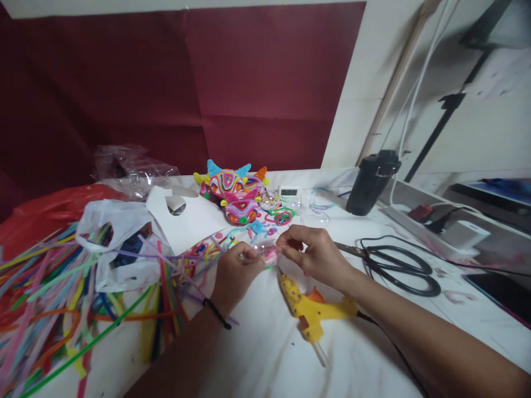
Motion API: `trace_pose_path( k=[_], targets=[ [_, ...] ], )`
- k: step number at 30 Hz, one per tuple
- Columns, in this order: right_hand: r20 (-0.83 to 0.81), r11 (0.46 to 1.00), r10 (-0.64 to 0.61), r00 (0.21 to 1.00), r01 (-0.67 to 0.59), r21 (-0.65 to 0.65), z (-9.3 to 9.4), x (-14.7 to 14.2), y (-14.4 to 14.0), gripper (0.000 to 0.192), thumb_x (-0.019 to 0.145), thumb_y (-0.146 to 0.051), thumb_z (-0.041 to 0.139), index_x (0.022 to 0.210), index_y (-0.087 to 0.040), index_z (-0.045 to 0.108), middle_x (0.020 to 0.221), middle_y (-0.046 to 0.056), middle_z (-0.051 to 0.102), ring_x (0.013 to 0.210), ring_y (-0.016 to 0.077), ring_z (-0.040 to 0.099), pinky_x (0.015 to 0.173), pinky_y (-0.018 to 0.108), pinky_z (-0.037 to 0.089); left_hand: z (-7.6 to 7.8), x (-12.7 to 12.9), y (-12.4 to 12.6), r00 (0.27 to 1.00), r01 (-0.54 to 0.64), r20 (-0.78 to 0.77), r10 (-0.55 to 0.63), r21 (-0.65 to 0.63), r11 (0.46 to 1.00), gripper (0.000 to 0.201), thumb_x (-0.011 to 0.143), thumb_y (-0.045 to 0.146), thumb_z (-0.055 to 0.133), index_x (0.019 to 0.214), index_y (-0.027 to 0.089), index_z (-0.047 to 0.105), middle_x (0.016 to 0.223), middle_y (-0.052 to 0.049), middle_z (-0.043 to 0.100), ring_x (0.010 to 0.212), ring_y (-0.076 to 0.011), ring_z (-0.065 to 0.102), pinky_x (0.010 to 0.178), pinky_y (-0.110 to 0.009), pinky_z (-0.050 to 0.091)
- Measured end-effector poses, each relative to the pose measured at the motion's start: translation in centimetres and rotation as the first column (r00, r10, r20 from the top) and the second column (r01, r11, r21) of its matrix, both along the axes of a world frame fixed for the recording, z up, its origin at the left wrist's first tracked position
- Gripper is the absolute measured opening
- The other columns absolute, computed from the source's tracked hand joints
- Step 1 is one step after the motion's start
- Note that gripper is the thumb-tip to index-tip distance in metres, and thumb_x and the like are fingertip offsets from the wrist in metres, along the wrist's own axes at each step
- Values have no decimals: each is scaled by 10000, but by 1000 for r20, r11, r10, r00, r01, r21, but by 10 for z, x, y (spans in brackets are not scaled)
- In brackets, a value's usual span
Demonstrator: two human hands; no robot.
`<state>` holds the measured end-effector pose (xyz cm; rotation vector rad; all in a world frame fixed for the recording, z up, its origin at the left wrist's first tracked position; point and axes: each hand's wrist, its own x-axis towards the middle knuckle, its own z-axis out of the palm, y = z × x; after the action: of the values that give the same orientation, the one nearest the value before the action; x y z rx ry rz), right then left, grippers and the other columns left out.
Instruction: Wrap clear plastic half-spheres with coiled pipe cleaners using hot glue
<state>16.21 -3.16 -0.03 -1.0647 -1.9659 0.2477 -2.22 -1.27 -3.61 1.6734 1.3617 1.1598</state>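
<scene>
Over the bare middle of the white tabletop (257, 342), the left hand (241, 269) holds a small clear piece with a pink edge (270, 257) between thumb and bent fingers. The right hand (314, 249) meets it from the other side, thumb and forefinger drawn narrow at its edge — whether they truly grip it, I cannot tell.

Just below this piece lies a yellow glue gun (301, 304), its nozzle pointing up towards both hands. If the nozzle is hot, which does not show, a slight dip of the right hand could bring skin against it. The gun's black cord (385, 342) runs beside the right forearm, so a careless sweep of that arm could catch it and swing the gun round.

Scissors (357, 251) lie close beyond the right wrist, another thing to knock. A lilac pipe cleaner (178, 271) reaches towards the left wrist, where it could snag. The piece itself looks thin and smooth; too hard a pinch might bend it or make it slip — probably the likeliest mishap.
</scene>
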Motion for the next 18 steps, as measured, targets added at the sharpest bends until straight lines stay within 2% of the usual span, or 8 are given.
trace_pose_path(
  k=[9,18],
  targets=[
    [-107,976,-124,986,102,-191,-1,-14,-5,114,668,-95,545,595,-168,594,518,-47,527,474,86,450,461,194,343,-1,0,2,1000,-6,-1,6,5,1000,150,601,280,627,574,201,503,498,75,420,482,-94,392,464,-201,299],
    [-290,907,-190,938,55,-417,-6,-14,1,49,613,-158,582,585,-160,622,533,-32,569,482,96,481,469,212,359,-1,0,0,1000,-9,11,9,21,1000,147,598,262,626,579,197,496,507,75,426,477,-86,388,456,-197,301]
  ],
)
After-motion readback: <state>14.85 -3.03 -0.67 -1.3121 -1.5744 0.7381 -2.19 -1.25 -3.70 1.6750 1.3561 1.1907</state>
